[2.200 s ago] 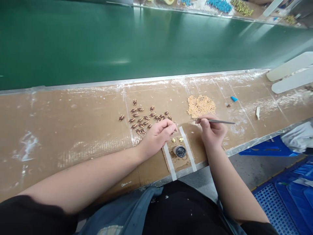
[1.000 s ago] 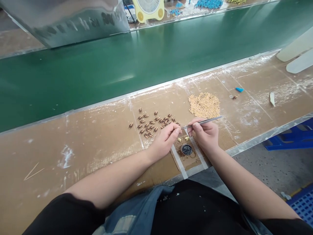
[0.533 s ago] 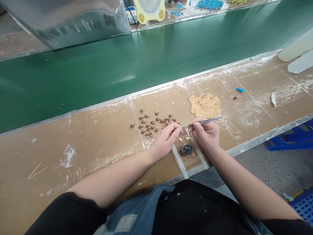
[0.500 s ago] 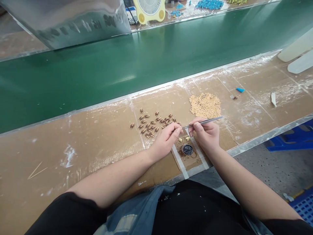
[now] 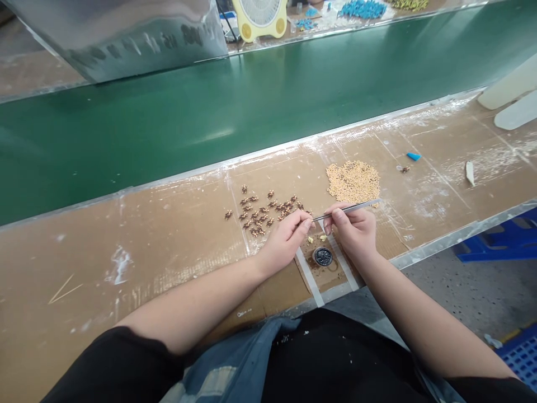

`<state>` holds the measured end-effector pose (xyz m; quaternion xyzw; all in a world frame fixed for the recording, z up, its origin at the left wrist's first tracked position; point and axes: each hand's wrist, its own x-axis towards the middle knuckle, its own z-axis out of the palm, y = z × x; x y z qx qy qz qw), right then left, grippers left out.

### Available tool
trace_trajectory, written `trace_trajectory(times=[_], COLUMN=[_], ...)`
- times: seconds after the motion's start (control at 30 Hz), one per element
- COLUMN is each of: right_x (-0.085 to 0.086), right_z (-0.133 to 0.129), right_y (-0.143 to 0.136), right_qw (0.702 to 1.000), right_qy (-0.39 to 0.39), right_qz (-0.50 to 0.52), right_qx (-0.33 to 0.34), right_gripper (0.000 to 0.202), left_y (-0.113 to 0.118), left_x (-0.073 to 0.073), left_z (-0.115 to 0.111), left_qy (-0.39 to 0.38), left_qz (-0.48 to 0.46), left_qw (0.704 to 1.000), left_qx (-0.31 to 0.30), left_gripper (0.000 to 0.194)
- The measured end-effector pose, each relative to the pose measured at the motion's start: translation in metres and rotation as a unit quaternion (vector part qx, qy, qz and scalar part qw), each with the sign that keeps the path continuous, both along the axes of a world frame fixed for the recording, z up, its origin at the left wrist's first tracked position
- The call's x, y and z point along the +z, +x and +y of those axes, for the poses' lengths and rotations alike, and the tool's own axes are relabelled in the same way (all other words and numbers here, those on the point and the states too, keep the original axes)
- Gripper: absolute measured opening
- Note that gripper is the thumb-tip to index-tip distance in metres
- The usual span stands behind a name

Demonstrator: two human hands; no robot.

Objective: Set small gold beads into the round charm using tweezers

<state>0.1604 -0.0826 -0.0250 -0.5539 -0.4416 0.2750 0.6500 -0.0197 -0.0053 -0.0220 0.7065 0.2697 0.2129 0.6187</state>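
Note:
Between the thumb and fingers of my right hand [image 5: 353,228] is a pair of metal tweezers [image 5: 356,206], its point towards the left. My left hand [image 5: 289,238] is closed in a pinch right at that point; whatever its fingertips hold is too small and covered to make out. Below my hands stands a small round pot of dark paste [image 5: 323,256], with a few pale yellow bits [image 5: 323,238] just above it. Small brown-and-tan pieces [image 5: 262,211] lie scattered beyond my left hand. Past my right hand spreads a pile of tiny tan pieces [image 5: 354,180].
A green conveyor belt [image 5: 176,123] runs behind the cardboard-covered table [image 5: 176,218]. A blue scrap [image 5: 413,156] and a white sliver [image 5: 470,173] lie to the right, two thin sticks [image 5: 62,290] at left. A yellow fan [image 5: 262,19] stands across the belt.
The whole view has shifted very slightly. Both hands keep their places, with the tweezers' point still at the left fingertips.

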Motion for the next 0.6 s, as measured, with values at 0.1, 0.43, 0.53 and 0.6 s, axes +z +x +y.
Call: trace_trajectory(times=[0.1, 0.43, 0.53, 0.6], right_x=[-0.0024, -0.0077, -0.0082, -0.0074], right_z=[0.0010, 0.0002, 0.0003, 0.0004], right_y=[0.0011, 0.0035, 0.0038, 0.0049], right_qw=[1.000, 1.000, 1.000, 1.000], right_qy=[-0.003, -0.004, 0.004, 0.013], right_qz=[0.010, -0.017, -0.017, -0.001], right_qx=[0.006, -0.002, -0.005, -0.005], right_gripper=[0.042, 0.045, 0.044, 0.041], left_y=[0.0002, 0.0023, 0.0029, 0.0034], left_x=[0.0004, -0.0034, -0.0044, -0.0058], left_z=[0.0005, 0.0032, 0.0027, 0.0025], left_qy=[0.003, 0.013, -0.013, -0.034], left_qz=[0.001, 0.002, 0.005, 0.007], left_qw=[1.000, 1.000, 1.000, 0.999], left_qx=[0.004, -0.002, 0.000, 0.006], left_gripper=[0.033, 0.036, 0.035, 0.031])
